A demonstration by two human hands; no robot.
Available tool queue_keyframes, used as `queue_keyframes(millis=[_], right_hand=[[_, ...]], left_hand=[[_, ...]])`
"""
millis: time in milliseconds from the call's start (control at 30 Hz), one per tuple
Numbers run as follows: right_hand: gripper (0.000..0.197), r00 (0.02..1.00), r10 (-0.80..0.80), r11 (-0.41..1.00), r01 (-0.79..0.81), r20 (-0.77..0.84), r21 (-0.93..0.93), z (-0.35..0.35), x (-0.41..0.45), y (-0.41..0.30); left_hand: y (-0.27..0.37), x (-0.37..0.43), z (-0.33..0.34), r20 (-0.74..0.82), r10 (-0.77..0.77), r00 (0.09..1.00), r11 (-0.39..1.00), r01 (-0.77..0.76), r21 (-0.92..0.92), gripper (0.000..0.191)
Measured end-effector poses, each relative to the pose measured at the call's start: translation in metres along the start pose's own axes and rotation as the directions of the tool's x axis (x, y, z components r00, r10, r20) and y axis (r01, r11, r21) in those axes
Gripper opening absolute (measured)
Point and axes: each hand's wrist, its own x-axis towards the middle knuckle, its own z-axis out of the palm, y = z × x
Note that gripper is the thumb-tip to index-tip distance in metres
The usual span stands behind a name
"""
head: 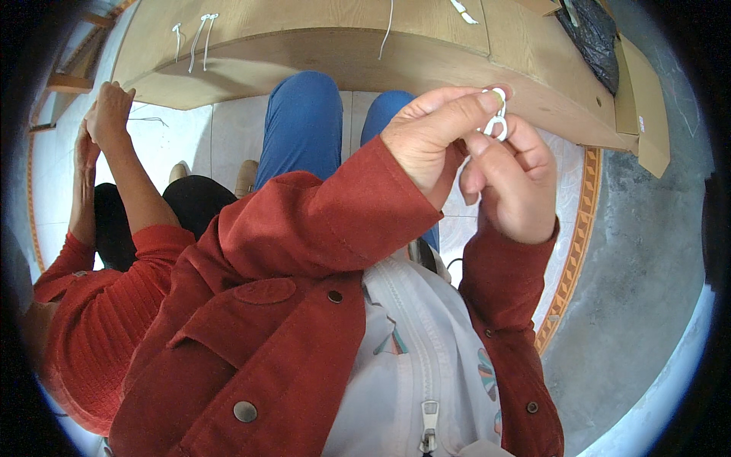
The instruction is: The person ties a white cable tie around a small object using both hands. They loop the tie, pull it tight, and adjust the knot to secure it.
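A looped white cord (501, 128) is stretched between my two hands, just past the front edge of a wooden table. My left hand (431, 123) pinches its upper end between thumb and forefinger. Below it, my right hand (517, 183) grips the lower loop, thumb against the curled fingers. Part of the cord is hidden by the fingertips, so I cannot tell whether it is knotted.
White cords (197, 45) hang over the wooden table's edge (320, 20); another cord (387, 31) dangles mid-table. A small white item (464, 11) lies farther back. Right, a black plastic bag (591, 45) sits by an open cardboard box (628, 85). A co-worker's hands (108, 120) are left.
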Motion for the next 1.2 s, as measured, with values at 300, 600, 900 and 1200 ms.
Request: queue_keyframes(millis=[300,600,900,1200], right_hand=[[0.011,0.997,0.02,0.993,-0.011,-0.077,0.114,-0.006,-0.002,-0.006],[0.008,0.991,-0.05,0.957,0.084,-0.128,0.277,0.006,0.001,0.005],[0.003,0.998,0.057,0.998,-0.056,-0.039,0.026,-0.01,-0.003,-0.011],[0.011,1.0,0.004,0.97,0.003,-0.025,0.242,-0.008,-0.002,-0.005]], left_hand=[[-0.003,0.001,0.001,-0.01,0.079,0.997,0.996,-0.078,0.051,0.035],[0.0,0.002,0.002,0.016,0.051,0.999,0.996,-0.052,0.071,0.039],[-0.004,0.0,0.002,0.025,0.087,0.996,0.993,-0.088,0.073,0.034],[-0.005,0.004,0.0,0.004,0.061,0.998,0.992,-0.061,0.112,0.034]])
